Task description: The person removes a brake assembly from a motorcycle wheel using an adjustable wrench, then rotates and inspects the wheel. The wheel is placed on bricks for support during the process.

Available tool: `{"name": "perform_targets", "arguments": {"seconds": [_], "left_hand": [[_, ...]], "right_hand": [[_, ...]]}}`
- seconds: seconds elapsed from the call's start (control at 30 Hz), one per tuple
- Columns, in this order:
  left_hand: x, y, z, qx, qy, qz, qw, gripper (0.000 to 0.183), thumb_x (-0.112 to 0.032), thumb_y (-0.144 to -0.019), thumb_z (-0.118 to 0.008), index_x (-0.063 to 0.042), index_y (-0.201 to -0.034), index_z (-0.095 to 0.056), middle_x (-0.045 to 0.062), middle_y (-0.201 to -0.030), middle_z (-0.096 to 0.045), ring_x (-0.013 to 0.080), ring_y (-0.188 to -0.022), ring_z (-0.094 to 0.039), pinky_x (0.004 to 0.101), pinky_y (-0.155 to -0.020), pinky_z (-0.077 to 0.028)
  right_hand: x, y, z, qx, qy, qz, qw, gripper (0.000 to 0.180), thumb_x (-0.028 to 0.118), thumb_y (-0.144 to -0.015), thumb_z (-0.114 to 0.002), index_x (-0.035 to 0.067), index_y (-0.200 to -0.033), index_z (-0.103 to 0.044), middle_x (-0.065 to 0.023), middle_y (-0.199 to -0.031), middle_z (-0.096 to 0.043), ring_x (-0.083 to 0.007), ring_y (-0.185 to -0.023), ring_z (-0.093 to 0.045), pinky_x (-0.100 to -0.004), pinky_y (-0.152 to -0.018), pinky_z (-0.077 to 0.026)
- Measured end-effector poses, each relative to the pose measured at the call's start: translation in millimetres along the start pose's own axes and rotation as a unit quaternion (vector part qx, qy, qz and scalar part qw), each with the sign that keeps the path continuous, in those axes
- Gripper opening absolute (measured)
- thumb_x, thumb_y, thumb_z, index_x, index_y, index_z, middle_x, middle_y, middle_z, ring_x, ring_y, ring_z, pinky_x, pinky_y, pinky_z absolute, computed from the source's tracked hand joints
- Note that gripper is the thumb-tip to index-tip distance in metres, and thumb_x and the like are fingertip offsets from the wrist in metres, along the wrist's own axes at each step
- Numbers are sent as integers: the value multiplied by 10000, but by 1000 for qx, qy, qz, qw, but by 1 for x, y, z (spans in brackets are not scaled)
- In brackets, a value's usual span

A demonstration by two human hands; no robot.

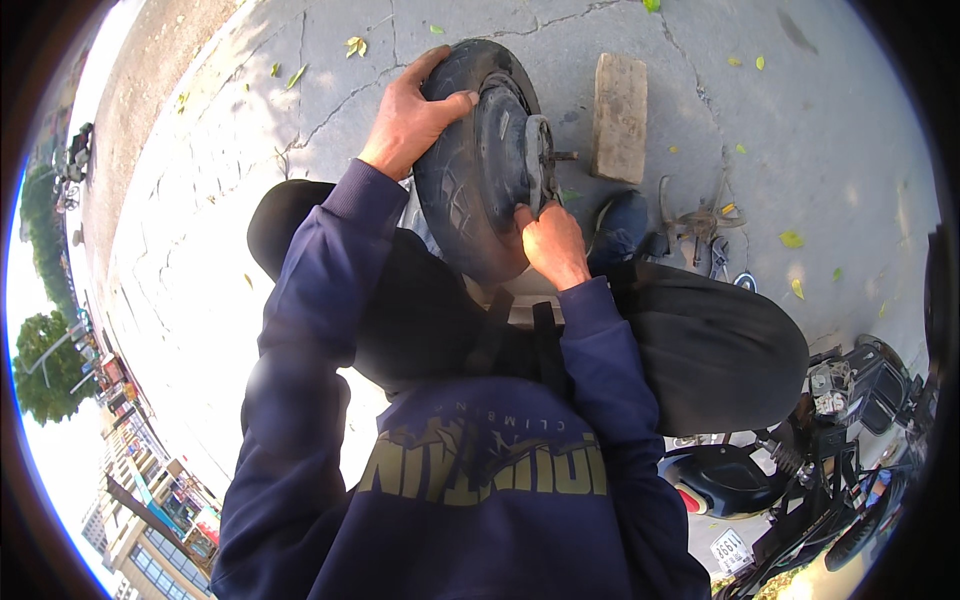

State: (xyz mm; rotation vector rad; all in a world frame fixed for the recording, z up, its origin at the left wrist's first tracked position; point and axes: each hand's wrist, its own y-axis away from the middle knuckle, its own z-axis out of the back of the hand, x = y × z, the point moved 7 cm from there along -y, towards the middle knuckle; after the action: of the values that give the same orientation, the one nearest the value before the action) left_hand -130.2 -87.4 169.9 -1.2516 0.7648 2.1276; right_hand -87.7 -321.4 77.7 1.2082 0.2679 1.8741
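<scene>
A small scooter-type wheel [457,180] with a black rubber tyre and a dark hub stands upright on the pavement between my knees. My left hand [416,109] grips the tyre at its upper left, the thumb on the sidewall. At the hub's lower right, my right hand [551,236] has its thumb and fingers closed at the rim of the hub's side plate [537,154]; whether they pinch a small part there is hidden. A metal axle [564,156] sticks out of the hub to the right.
A worn rectangular block [620,118] lies right of the wheel. Beside my shoe [619,221] are a puller-like metal tool [697,221] and an adjustable wrench [719,257]. A partly dismantled motorbike or scooter [780,472] lies at the lower right. Leaves dot the cracked concrete.
</scene>
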Motion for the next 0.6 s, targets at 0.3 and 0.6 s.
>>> {"name": "perform_targets", "arguments": {"seconds": [0.3,0.6], "left_hand": [[1,-4,-4,-12,12,-3,1000,764,-231,-769,-800,65,-1426,-546,237,-1284,-673,274,-1128,-684,355,-985,-541],[-6,2,-6,-28,35,-45,998,605,-201,-797,-794,14,-1343,-649,194,-1354,-634,267,-1141,-672,348,-983,-539]], "right_hand": [[-17,-1,-4,-27,-16,41,999,476,348,-961,-589,-126,-963,-634,-360,-922,-688,-538,-937,-661,-551,-873,-517],[-13,9,-3,-117,43,-13,992,470,396,-964,-605,-71,-927,-653,-330,-877,-701,-517,-877,-685,-569,-816,-533]]}}
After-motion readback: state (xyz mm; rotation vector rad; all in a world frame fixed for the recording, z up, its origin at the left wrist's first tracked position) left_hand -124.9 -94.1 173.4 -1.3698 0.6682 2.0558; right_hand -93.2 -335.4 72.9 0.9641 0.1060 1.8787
